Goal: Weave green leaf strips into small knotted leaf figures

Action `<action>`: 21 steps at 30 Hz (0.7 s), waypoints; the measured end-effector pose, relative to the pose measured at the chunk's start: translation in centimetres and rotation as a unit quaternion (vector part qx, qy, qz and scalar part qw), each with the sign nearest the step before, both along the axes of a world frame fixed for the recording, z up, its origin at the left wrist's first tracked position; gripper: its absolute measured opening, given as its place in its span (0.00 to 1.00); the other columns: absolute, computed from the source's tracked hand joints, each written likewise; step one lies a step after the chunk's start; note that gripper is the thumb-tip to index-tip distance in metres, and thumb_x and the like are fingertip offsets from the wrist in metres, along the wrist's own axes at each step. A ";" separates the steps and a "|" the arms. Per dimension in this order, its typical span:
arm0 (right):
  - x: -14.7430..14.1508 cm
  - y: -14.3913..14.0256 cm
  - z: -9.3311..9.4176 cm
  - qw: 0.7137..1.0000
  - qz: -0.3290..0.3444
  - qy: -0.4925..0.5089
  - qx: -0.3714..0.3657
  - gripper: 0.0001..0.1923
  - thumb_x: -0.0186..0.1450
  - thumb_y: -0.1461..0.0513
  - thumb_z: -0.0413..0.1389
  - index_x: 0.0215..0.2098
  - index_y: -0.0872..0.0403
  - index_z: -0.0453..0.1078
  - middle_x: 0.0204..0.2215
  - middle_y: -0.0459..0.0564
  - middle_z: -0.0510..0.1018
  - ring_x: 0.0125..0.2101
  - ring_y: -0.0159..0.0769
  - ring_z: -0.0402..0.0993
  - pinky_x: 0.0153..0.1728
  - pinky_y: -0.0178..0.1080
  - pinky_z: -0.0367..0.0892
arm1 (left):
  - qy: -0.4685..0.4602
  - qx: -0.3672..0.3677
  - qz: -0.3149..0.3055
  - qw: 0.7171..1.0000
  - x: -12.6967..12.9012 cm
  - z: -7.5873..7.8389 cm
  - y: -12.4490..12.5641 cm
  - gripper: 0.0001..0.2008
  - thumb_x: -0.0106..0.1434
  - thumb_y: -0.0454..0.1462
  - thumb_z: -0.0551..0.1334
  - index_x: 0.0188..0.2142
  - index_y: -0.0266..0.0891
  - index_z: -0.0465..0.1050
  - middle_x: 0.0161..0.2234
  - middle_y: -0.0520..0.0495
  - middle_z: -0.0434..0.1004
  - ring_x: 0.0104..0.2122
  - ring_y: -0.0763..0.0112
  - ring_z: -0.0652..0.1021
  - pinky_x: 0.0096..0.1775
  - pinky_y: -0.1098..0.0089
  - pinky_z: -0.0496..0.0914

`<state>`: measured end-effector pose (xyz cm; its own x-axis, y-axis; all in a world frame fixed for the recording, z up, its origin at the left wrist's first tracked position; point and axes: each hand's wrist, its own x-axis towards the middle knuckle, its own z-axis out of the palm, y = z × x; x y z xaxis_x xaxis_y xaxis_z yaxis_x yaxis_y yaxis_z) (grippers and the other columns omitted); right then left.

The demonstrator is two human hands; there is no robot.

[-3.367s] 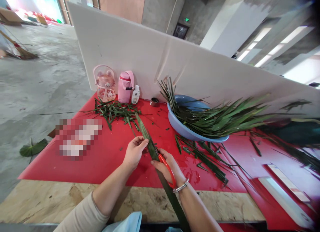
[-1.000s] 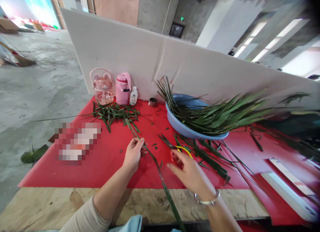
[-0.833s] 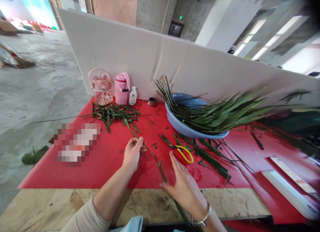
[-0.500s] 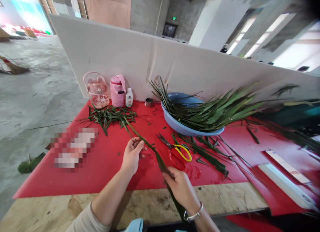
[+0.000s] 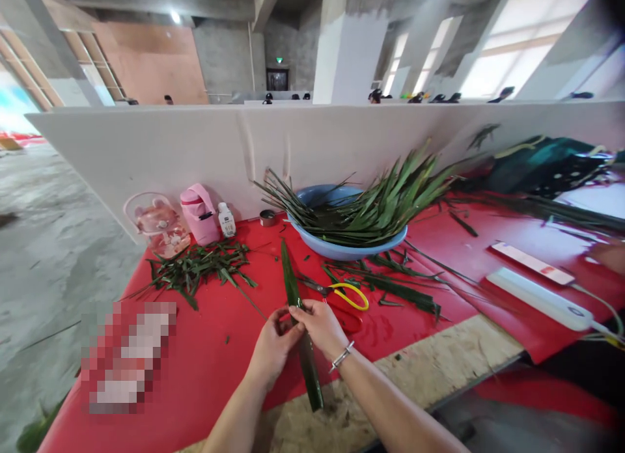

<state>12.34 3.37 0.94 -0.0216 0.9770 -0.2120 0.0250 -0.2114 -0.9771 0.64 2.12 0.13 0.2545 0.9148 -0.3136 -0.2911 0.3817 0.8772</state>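
Between my two hands is a long green leaf strip (image 5: 308, 368), its upper tip pointing toward the basin and its lower end over the bare board edge. My left hand (image 5: 276, 339) pinches the strip from the left side. From the right, my right hand (image 5: 317, 323), with a silver bracelet at the wrist, grips it at the same spot, so the fingers of both hands meet. Just beyond my right hand lie scissors (image 5: 349, 295) with one yellow and one red handle, partly hidden by that hand.
A blue basin (image 5: 342, 250) holds many long leaves. Leaf scraps (image 5: 200, 271) lie left, beside a pink bottle (image 5: 200, 215), a clear pink cup (image 5: 163, 232) and a small white bottle (image 5: 226, 220). At right are a phone (image 5: 532, 263), a white power strip (image 5: 540, 300) and another person's hand (image 5: 608, 254).
My hands have come together on the leaf strip, which now stands more upright and shows a broad upper part. The view has turned right and up.
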 end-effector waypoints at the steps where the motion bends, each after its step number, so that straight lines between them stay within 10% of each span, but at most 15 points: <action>1: -0.1 0.1 0.2 1.000 0.006 0.005 0.007 0.17 0.55 0.52 0.56 0.28 0.59 0.70 0.21 0.47 0.73 0.24 0.34 0.69 0.24 0.33 0.61 | 0.002 -0.002 -0.004 1.000 0.0 -0.1 0.1 0.30 0.45 0.41 0.70 0.45 0.35 0.62 0.23 0.53 0.72 0.23 0.74 0.74 0.28 0.74 0.66; 6: 2.6 0.5 0.8 0.988 -0.024 -0.140 0.052 0.23 0.62 0.52 0.49 0.50 0.59 0.62 0.23 0.47 0.74 0.23 0.34 0.69 0.25 0.35 0.63 | -0.011 -0.021 0.027 0.999 -0.2 0.0 0.3 0.29 0.44 0.41 0.71 0.44 0.34 0.65 0.25 0.51 0.75 0.23 0.73 0.74 0.28 0.73 0.66; 9: 6.4 0.8 0.8 0.903 -0.065 -0.405 0.131 0.21 0.59 0.64 0.50 0.50 0.61 0.63 0.35 0.55 0.75 0.35 0.40 0.71 0.39 0.40 0.63 | -0.033 -0.013 0.089 0.995 -0.2 0.0 0.4 0.24 0.44 0.40 0.70 0.40 0.34 0.67 0.31 0.48 0.77 0.30 0.73 0.76 0.35 0.73 0.68; 13: 10.0 1.0 0.7 0.797 0.074 -0.591 0.099 0.32 0.51 0.71 0.49 0.56 0.64 0.60 0.47 0.63 0.70 0.45 0.46 0.69 0.46 0.42 0.60 | -0.049 -0.033 0.142 0.988 -0.1 -0.1 0.4 0.20 0.46 0.42 0.69 0.35 0.36 0.66 0.25 0.53 0.74 0.25 0.77 0.73 0.30 0.76 0.67; 21: 9.0 1.1 0.8 0.773 0.107 -0.621 0.071 0.36 0.49 0.68 0.51 0.58 0.59 0.56 0.47 0.63 0.71 0.44 0.49 0.71 0.42 0.43 0.63 | 0.050 -0.014 0.125 0.991 0.0 -0.2 0.3 0.13 0.54 0.44 0.60 0.35 0.38 0.63 0.16 0.59 0.63 0.16 0.79 0.64 0.19 0.78 0.58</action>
